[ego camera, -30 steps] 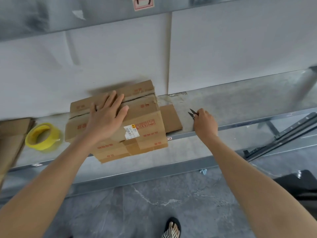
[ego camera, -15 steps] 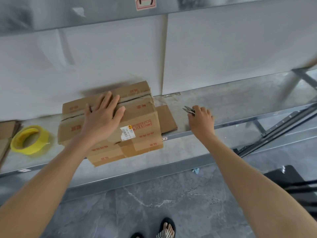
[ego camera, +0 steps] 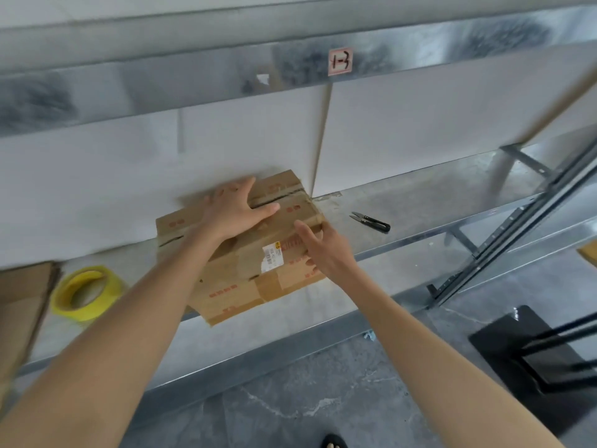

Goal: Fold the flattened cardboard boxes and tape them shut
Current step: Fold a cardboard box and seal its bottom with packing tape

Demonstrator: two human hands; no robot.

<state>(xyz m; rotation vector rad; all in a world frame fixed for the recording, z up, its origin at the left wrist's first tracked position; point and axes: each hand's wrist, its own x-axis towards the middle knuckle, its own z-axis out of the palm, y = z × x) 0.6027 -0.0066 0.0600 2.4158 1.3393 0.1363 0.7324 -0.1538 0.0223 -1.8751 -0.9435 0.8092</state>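
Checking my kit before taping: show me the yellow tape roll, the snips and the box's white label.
yellow tape roll [ego camera: 114, 287], head view, on its right-hand wall.
snips [ego camera: 376, 223], head view, on the black handle.
white label [ego camera: 272, 260], head view, at its middle.

Left grip [ego camera: 233, 211] lay flat atop the cardboard box [ego camera: 239, 286] on the metal shelf [ego camera: 420, 202], right grip [ego camera: 324, 250] clasped its right edge, black snips [ego camera: 371, 221] near its right, yellow tape roll [ego camera: 85, 292] at left.

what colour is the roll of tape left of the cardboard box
Yellow: the round roll of tape, seen clearly in the head view.
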